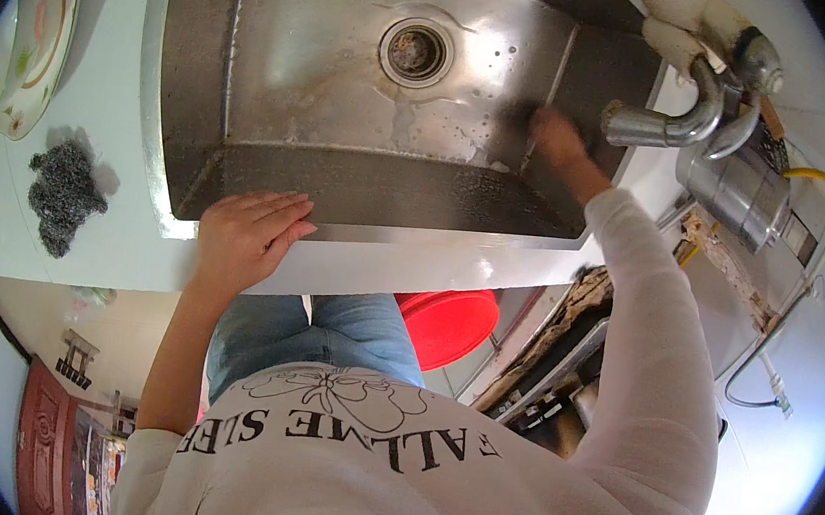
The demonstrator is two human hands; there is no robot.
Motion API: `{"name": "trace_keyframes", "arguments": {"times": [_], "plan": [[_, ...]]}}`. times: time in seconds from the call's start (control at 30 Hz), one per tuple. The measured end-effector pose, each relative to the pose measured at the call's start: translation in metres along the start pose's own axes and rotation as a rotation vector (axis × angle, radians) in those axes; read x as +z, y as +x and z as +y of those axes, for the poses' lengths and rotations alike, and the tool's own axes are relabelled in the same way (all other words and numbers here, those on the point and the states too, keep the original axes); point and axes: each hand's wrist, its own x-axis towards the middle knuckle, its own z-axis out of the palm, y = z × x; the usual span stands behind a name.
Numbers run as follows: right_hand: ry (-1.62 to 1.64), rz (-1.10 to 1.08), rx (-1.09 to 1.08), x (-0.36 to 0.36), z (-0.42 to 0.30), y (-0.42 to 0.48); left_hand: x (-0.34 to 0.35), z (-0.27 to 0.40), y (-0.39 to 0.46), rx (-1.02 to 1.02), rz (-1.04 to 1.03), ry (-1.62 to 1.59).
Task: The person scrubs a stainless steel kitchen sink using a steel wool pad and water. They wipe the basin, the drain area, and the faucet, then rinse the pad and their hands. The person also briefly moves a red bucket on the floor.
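Note:
My left hand [250, 234] rests palm down on the front rim [385, 235] of a stainless steel sink [317, 89], with its fingers over the edge. Inside the basin, my right hand [559, 141] reaches down to the corner where the floor meets the right wall. That hand is blurred and its fingers are turned away, so whether it holds anything is hidden. A dark patch lies around its fingers; I cannot tell if it is shadow or a thing. Toward the back of the basin floor is a round drain [416, 52]. Water drops and wet streaks dot the metal near it.
A curved metal faucet [667, 126] juts over the sink's right edge, beside a metal cylinder [736, 190]. Left on the counter lie a steel wool scrubber [66, 198] and a patterned dish [46, 45]. Below the counter edge stands a red plastic container [450, 326].

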Motion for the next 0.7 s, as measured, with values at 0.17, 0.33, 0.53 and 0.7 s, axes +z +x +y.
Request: {"name": "trace_keyframes", "arguments": {"times": [0.17,0.33,0.53,0.7], "plan": [[-0.101,0.138,-0.354,0.045,-0.018,-0.053,0.002,0.001,0.003,-0.001,-0.035,0.041],[-0.011,-0.135,-0.229,0.012,-0.040,-0.045,0.003,0.000,0.004,0.022,-0.021,0.025],[-0.204,-0.568,-0.375,-0.093,-0.036,-0.104,0.004,-0.003,0.000,0.031,-0.008,0.034],[-0.210,-0.279,-0.363,-0.021,-0.037,-0.070,0.003,0.000,0.001,0.030,-0.024,0.009]]}}
